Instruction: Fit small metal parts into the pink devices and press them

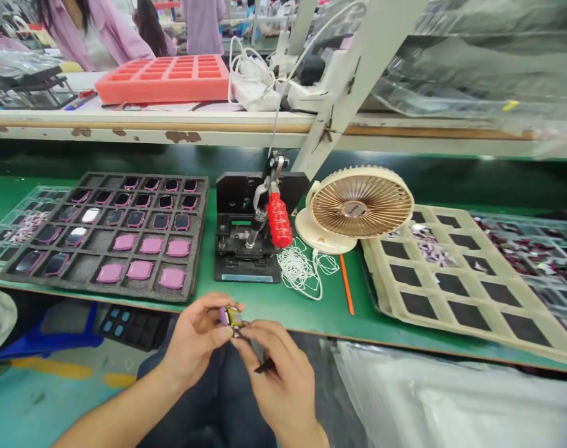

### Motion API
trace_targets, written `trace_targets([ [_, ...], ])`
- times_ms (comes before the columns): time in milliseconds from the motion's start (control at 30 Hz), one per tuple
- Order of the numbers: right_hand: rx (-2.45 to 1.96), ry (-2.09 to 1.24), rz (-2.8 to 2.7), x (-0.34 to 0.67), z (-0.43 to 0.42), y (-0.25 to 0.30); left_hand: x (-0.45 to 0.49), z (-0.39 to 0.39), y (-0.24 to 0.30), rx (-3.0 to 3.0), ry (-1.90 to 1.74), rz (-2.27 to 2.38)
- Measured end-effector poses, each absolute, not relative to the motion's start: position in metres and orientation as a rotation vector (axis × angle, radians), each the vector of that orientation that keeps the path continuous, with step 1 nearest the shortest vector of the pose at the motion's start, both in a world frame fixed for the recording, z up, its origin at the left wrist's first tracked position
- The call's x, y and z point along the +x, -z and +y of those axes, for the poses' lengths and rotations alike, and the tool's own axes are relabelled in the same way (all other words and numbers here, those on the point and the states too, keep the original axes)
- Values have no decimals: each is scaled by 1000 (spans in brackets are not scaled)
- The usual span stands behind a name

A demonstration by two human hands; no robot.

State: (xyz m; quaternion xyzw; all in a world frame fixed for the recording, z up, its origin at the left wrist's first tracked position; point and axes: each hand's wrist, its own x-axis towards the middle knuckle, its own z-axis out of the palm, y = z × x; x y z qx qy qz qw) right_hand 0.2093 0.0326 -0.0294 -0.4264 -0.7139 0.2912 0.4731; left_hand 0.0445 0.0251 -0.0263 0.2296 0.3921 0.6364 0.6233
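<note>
My left hand (196, 339) is closed on a small purple watch case (224, 315), its open side showing yellow and metallic parts. The fingertips of my right hand (283, 367) meet at the lower right edge of that case. A slim black tool (264, 366) pokes out between the fingers of the right hand; its kind is mostly hidden. Both hands are held over my lap, just in front of the green bench (246, 298). Beyond them stands a black hand press (248, 236) with a red lever grip (279, 221).
To the left, a grey foam tray (89, 270) holds purple watch cases, several with dark screens. A beige fan (362, 205), white cord (299, 270) and orange stick (346, 286) lie right of the press. Beside them is a cream compartment tray (432, 323). People work behind the shelf (138, 130).
</note>
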Motion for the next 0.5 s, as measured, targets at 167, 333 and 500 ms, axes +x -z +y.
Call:
trace_targets([
  [167, -1146, -989, -1698, 201, 38, 31, 27, 20, 36, 601, -1396, 848],
  [333, -1178, -1220, -1644, 195, 38, 35, 17, 19, 46, 695, -1393, 820],
  [500, -1284, -1173, -1544, 190, 26, 32, 22, 11, 54, 680, -1361, 800],
])
